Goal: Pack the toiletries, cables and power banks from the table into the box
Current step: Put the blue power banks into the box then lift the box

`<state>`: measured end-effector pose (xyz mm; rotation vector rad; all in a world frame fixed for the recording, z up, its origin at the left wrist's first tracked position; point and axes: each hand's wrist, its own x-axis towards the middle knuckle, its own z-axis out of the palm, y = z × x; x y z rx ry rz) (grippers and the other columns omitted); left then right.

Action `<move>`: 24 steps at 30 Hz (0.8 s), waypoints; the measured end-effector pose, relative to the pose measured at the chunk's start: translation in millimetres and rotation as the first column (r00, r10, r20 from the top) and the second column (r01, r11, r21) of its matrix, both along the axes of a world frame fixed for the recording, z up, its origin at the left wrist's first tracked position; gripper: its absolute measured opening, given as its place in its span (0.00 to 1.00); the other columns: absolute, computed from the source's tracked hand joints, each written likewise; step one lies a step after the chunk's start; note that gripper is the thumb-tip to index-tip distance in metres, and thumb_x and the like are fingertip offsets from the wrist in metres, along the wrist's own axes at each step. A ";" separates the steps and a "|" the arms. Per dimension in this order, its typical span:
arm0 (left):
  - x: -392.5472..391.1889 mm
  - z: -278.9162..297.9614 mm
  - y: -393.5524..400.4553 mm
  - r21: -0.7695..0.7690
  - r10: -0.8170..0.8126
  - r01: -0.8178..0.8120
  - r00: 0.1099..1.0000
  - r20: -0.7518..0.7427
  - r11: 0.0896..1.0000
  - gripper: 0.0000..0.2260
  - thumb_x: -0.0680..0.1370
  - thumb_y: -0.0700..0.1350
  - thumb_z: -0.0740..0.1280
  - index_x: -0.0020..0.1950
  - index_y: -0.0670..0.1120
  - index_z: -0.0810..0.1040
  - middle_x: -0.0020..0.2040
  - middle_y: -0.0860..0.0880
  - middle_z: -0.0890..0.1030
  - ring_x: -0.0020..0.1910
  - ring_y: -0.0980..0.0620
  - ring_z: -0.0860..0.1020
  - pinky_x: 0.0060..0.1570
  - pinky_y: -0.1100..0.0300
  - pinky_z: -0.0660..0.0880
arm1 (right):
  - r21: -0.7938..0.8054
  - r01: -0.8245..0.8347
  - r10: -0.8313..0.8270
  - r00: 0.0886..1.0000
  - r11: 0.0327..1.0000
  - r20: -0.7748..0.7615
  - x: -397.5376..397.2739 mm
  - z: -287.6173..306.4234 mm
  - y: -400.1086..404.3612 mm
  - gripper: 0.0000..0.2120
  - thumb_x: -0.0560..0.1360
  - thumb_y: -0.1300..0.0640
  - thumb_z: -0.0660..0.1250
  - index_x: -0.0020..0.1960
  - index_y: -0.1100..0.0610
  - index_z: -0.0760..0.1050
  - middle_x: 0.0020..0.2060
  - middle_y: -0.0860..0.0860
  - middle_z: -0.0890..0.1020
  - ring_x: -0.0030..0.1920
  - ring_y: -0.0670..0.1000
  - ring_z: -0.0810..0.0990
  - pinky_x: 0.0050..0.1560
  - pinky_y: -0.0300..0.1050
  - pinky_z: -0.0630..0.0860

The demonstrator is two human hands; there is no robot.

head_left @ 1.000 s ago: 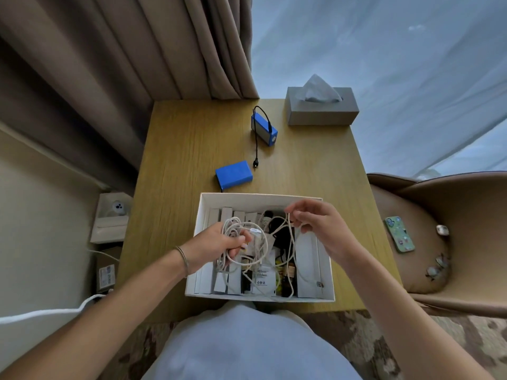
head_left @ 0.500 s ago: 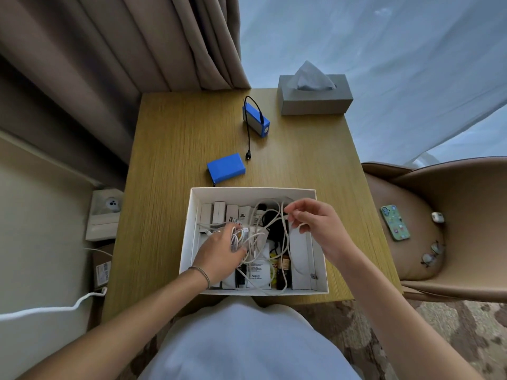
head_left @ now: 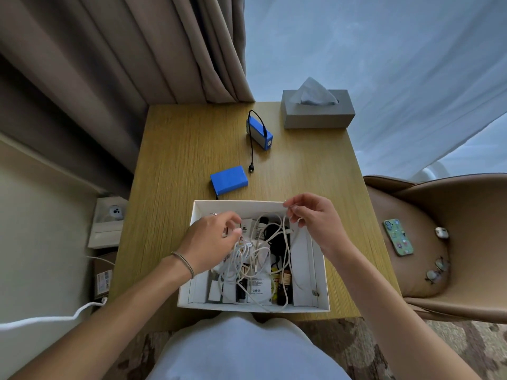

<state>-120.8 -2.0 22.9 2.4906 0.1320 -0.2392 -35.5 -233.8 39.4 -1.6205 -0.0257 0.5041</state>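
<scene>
Two hands worked over the white box [head_left: 323, 303] that sat at the near edge of the wooden table [head_left: 175, 171]. Inside it lay a tangle of white cable [head_left: 247, 259] on top of upright toiletries [head_left: 256, 287], small bottles and sachets packed between white dividers. The left hand [head_left: 211, 242] reached down into the left part of the box, its fingers bent and its fingertips pinching together at the top of the cable bundle. The right hand [head_left: 315, 218] hovered above the box's far right corner, thumb and forefinger pinching a strand of the same cable, which looped down from it into the box; the remaining fingers curled loosely.

Just beyond the far wall of the box, a flat blue power bank [head_left: 229, 180] lay on the table. Farther back a second blue power bank [head_left: 259, 134] stood on its edge with a short black cable [head_left: 251, 154] plugged into it, the free plug resting near the flat one. At the far right corner stood a grey tissue box [head_left: 318, 113]. To the right of the table, a phone [head_left: 398, 237] lay on a brown chair [head_left: 452, 215].
</scene>
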 end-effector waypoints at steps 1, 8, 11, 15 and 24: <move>5.3 3.5 3.2 -0.004 0.004 -0.004 1.000 0.020 1.000 0.09 0.81 0.51 0.63 0.59 0.53 0.79 0.50 0.56 0.82 0.50 0.56 0.80 0.50 0.55 0.79 | 0.000 -0.003 0.003 1.000 1.000 0.006 3.8 1.2 3.6 0.13 0.78 0.73 0.61 0.45 0.61 0.82 0.36 0.56 0.81 0.33 0.47 0.76 0.33 0.33 0.73; 47.8 13.6 25.3 -0.009 0.073 -0.072 0.992 0.106 0.997 0.10 0.81 0.45 0.60 0.56 0.53 0.79 0.50 0.55 0.82 0.49 0.57 0.79 0.48 0.53 0.79 | -0.050 -0.001 0.005 0.997 0.999 0.081 34.6 11.0 31.0 0.13 0.78 0.71 0.62 0.45 0.59 0.83 0.35 0.52 0.82 0.34 0.44 0.78 0.35 0.33 0.73; 66.7 13.3 34.6 0.003 0.088 -0.089 0.989 0.122 0.996 0.10 0.80 0.43 0.61 0.57 0.52 0.79 0.51 0.54 0.82 0.50 0.54 0.78 0.49 0.53 0.78 | -0.084 0.006 0.004 0.993 0.996 0.121 50.1 14.1 43.4 0.13 0.78 0.71 0.62 0.45 0.60 0.82 0.35 0.52 0.82 0.33 0.42 0.77 0.35 0.32 0.72; 94.8 5.9 49.3 0.040 0.072 -0.077 0.990 0.119 0.996 0.10 0.80 0.44 0.61 0.58 0.51 0.79 0.52 0.54 0.81 0.49 0.54 0.78 0.45 0.56 0.77 | -0.159 0.018 0.008 0.987 0.987 0.160 72.9 12.0 57.9 0.12 0.78 0.69 0.62 0.46 0.60 0.83 0.35 0.52 0.82 0.34 0.43 0.77 0.35 0.31 0.72; 155.3 -42.2 75.4 0.188 0.022 -0.011 0.998 -0.053 0.982 0.13 0.79 0.47 0.63 0.63 0.51 0.75 0.55 0.52 0.78 0.56 0.51 0.76 0.52 0.54 0.76 | -0.301 0.048 0.010 0.982 0.953 0.188 114.0 -8.7 83.3 0.13 0.78 0.66 0.62 0.44 0.54 0.83 0.39 0.54 0.84 0.42 0.54 0.82 0.45 0.52 0.80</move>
